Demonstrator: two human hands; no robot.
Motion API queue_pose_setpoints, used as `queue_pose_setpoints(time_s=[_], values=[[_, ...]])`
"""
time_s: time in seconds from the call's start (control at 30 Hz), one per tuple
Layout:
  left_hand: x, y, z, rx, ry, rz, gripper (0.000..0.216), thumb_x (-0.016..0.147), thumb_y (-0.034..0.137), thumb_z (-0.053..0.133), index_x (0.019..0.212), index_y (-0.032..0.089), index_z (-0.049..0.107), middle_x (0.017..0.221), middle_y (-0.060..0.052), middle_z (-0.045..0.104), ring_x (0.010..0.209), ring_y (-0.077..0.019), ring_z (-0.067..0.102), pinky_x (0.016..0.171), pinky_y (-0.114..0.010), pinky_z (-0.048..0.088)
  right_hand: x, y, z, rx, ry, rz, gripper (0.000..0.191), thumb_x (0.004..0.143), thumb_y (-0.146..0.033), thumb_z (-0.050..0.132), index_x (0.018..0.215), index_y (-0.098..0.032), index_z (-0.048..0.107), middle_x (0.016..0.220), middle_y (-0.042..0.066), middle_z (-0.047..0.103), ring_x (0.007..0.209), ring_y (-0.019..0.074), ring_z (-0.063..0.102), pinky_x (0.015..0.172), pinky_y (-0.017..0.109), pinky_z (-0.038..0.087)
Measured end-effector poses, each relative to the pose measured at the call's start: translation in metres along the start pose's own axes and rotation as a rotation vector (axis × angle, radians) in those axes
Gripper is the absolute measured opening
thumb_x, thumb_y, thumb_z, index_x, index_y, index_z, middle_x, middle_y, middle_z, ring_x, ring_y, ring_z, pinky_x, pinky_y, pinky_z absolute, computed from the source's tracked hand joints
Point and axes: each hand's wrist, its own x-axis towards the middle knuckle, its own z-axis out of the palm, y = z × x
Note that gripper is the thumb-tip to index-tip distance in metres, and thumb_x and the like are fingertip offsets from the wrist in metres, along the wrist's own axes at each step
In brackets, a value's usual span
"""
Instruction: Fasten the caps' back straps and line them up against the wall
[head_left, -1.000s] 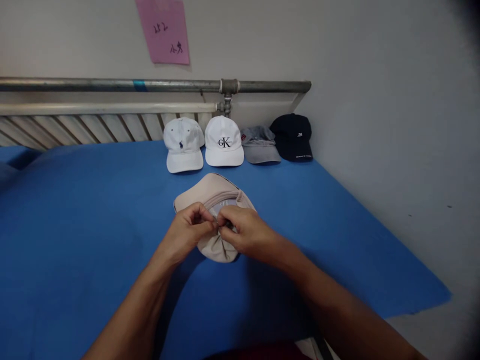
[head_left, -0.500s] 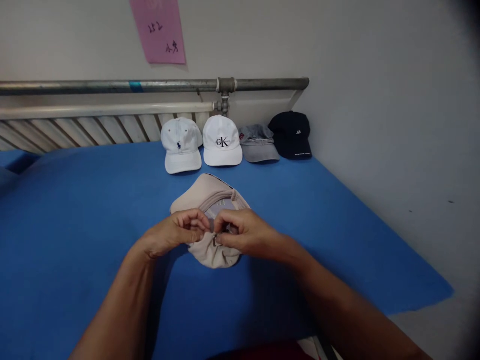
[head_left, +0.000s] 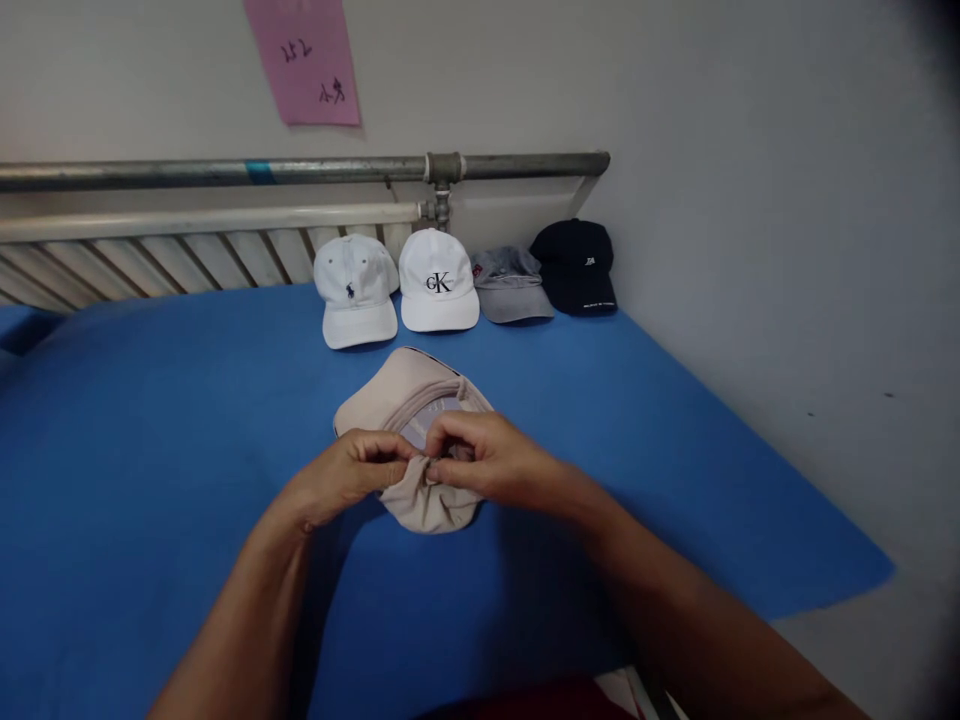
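A beige cap (head_left: 397, 392) lies upside down on the blue surface (head_left: 150, 420), brim pointing away from me. My left hand (head_left: 352, 478) pinches the rear edge of the cap from the left. My right hand (head_left: 487, 462) pinches the same rear edge from the right, around a small strap buckle. Fingertips of both hands meet over the back of the cap, hiding the strap itself.
Along the far edge stand two white caps (head_left: 354, 290) (head_left: 437, 280), a grey cap (head_left: 510, 285) and a black cap (head_left: 576, 265). Behind them run a metal pipe (head_left: 300, 170) and a slatted rail (head_left: 150, 260). A pink note (head_left: 304, 60) hangs on the wall.
Both hands stay pinched on the cap's back edge and have shifted slightly left and toward me. The cap's rear is bunched a little more. The view has drifted right.
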Motion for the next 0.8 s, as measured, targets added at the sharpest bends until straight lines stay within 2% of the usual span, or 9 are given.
queue_pose_setpoints(time_s=[0.1,0.23,0.4,0.6,0.7,0.8], values=[[-0.001,0.004,0.003,0.034,0.021,0.034,0.018,0.075,0.031,0.067,0.078,0.014,0.069,0.070,0.001,0.058,0.064,-0.0096,0.046,0.063,-0.023,0.036,-0.003,-0.005,-0.006,-0.014,-0.040,0.005,0.008,0.077,-0.019,0.065,0.084,-0.018,0.061,0.077,-0.003,0.059,0.068,0.0096,0.051,0.061,0.021,0.040],[-0.003,0.008,0.003,0.101,0.041,0.031,0.013,0.074,0.026,0.061,0.075,0.014,0.064,0.066,0.003,0.052,0.060,-0.0091,0.040,0.058,-0.023,0.032,-0.008,-0.010,-0.015,-0.214,-0.069,0.012,0.022,0.075,-0.010,0.057,0.095,-0.019,0.063,0.089,0.000,0.065,0.077,0.0121,0.055,0.066,0.022,0.040],[-0.003,0.007,0.000,0.158,0.101,0.036,0.016,0.075,0.030,0.058,0.070,0.015,0.058,0.062,0.004,0.044,0.058,-0.0095,0.035,0.055,-0.023,0.027,-0.008,-0.008,-0.020,-0.325,-0.026,0.080,0.018,0.078,-0.009,0.051,0.089,-0.018,0.062,0.074,-0.002,0.063,0.066,0.0107,0.053,0.061,0.022,0.036],[-0.004,0.010,0.005,0.203,0.200,0.059,0.023,0.078,0.035,0.060,0.068,0.015,0.058,0.060,0.003,0.046,0.056,-0.0099,0.036,0.053,-0.023,0.028,-0.010,-0.007,-0.023,-0.297,0.021,0.065,0.015,0.078,-0.010,0.053,0.086,-0.018,0.063,0.070,-0.002,0.061,0.065,0.0104,0.052,0.058,0.020,0.036],[-0.008,0.015,0.006,0.201,0.139,0.105,0.025,0.085,0.039,0.057,0.083,0.016,0.066,0.072,-0.001,0.058,0.066,-0.0131,0.048,0.059,-0.023,0.037,-0.013,-0.009,-0.024,-0.246,0.045,0.052,0.016,0.078,-0.010,0.053,0.086,-0.018,0.063,0.071,-0.002,0.062,0.064,0.0098,0.054,0.058,0.019,0.038],[-0.014,0.021,0.006,0.231,0.056,0.119,0.028,0.090,0.040,0.053,0.103,0.021,0.069,0.099,-0.005,0.067,0.091,-0.0185,0.057,0.078,-0.027,0.044,-0.015,-0.012,-0.024,-0.225,0.049,0.022,0.019,0.076,-0.008,0.051,0.086,-0.018,0.064,0.074,-0.002,0.064,0.066,0.0095,0.055,0.058,0.018,0.039]])
